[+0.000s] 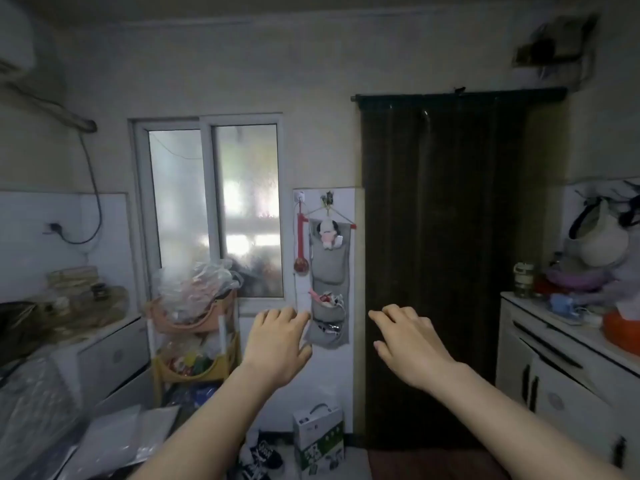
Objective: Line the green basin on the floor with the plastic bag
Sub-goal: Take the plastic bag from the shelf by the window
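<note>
A small, dim room. At far left an air conditioner [15,36] sits high on the wall, a hose running down from it to a plug. Below, a white table [114,344] carries boxes and dark clutter, with clear plastic sheets [114,441] lying near its front. Right of it a tiered rack [197,341] stands under the window [211,209], stuffed with plastic bags and packets. The left hand [277,344] is raised in mid-air, palm down, fingers [294,315] loosely spread and gripping nothing. Behind it a grey pocket organiser [329,282] hangs on the wall, a red ladle just beside it. On the floor below are shoes [259,455] and a carton [318,441] with a handle. The right hand [412,344] is also raised, fingers open and empty, in front of a dark curtain [443,254] covering the doorway. At far right a white cabinet [561,375] bears bowls, a jar and an orange tub, with a hat hanging above. The green basin and its bag are not in view.
</note>
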Available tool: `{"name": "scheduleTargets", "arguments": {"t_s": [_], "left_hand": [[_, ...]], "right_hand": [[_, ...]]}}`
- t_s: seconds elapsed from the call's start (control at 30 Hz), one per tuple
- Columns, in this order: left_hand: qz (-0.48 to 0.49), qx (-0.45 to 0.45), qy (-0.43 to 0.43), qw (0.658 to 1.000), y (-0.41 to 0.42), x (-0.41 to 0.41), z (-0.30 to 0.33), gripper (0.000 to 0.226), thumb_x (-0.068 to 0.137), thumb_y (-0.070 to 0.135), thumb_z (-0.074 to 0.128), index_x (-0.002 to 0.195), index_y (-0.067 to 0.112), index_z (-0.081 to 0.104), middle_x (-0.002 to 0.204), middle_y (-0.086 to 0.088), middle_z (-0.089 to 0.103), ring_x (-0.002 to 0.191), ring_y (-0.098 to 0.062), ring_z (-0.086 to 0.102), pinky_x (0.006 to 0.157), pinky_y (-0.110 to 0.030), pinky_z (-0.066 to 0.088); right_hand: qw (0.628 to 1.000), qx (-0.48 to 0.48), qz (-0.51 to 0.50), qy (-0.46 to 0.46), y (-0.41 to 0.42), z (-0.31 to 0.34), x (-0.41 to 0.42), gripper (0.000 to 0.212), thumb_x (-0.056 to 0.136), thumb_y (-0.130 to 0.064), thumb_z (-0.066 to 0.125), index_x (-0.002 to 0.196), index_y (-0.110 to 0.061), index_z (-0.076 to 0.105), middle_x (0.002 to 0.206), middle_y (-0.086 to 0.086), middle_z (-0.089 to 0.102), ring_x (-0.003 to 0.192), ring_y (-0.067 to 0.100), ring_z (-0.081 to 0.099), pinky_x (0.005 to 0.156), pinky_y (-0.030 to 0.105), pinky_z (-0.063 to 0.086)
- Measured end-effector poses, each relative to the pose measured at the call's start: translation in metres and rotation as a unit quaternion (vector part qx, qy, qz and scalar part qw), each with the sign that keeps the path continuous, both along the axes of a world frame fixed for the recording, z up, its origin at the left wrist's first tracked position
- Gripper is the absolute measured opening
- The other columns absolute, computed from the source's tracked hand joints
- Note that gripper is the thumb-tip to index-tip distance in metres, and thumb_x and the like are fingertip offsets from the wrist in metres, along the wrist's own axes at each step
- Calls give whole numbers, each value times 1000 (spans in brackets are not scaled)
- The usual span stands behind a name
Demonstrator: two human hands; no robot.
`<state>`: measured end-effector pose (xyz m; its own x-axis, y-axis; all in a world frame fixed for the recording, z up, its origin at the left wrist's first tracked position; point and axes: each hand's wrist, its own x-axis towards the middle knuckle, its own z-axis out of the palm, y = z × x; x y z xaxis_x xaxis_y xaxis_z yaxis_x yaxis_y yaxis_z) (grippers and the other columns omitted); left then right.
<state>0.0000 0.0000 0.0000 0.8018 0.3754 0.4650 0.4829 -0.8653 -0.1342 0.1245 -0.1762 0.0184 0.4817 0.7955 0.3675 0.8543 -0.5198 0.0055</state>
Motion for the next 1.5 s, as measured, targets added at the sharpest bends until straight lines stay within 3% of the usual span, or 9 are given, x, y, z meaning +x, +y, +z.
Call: {"name": "scheduleTargets", "arguments": {"t_s": [0.27,0.43,0.6,0.87,1.03,1.2,1.27,1.4,1.5], "left_hand": [[55,-26,-37,997,125,0,-30,49,83,46,43,127,25,38,124,-3,50,117,-26,45,101,-39,33],[98,-28,3,995,248,7,-35,50,86,46,43,130,23,34,132,-5,46,122,-27,42,103,-40,32],[147,-65,-1,987,380,22,-30,59,85,47,45,137,25,29,138,-5,43,125,-27,41,105,-40,32],[160,-103,-43,981,547,75,-57,69,75,51,58,134,31,30,135,0,45,122,-26,45,103,-40,34],[171,-97,-73,978,656,122,-75,81,72,56,58,140,35,20,145,-1,37,128,-26,42,105,-41,35],[218,-115,-100,964,752,171,-80,88,68,58,61,140,39,16,153,-2,26,136,-25,31,110,-41,28],[234,-128,-110,957,787,184,-90,95,64,63,61,140,45,8,156,-2,19,139,-26,26,111,-44,25],[270,-157,-100,945,859,197,-108,119,56,70,66,128,54,-27,159,-8,1,143,-31,15,113,-50,22],[266,-187,-98,941,909,215,-117,128,52,68,71,133,50,-27,158,-12,-9,144,-34,7,114,-54,19]], "right_hand": [[998,-5,53,27,138,-27,32,52,96,-27,42,144,-20,23,147,7,33,132,28,32,108,44,33],[995,9,87,44,266,-45,53,51,93,-22,46,141,-22,28,143,5,37,130,26,35,108,45,35],[994,0,103,45,394,-47,80,47,90,-24,47,135,-23,33,136,3,41,124,25,38,99,39,36],[985,25,162,48,580,-53,147,57,90,-32,52,141,-26,27,142,0,38,127,24,36,102,38,34],[974,55,214,45,711,-67,202,61,86,-30,56,141,-27,28,143,-1,40,129,21,37,103,38,36],[960,32,275,32,842,-73,254,65,85,-40,55,143,-29,28,143,-1,40,126,20,41,102,35,38],[958,27,285,29,895,-78,272,68,84,-43,55,144,-29,26,145,0,39,126,20,43,101,34,40],[952,5,300,58,975,-96,291,77,79,-45,64,144,-32,24,149,6,34,131,27,39,103,41,42],[954,9,289,72,1020,-113,308,79,79,-40,68,144,-33,23,152,7,30,135,29,35,102,43,42]]}}
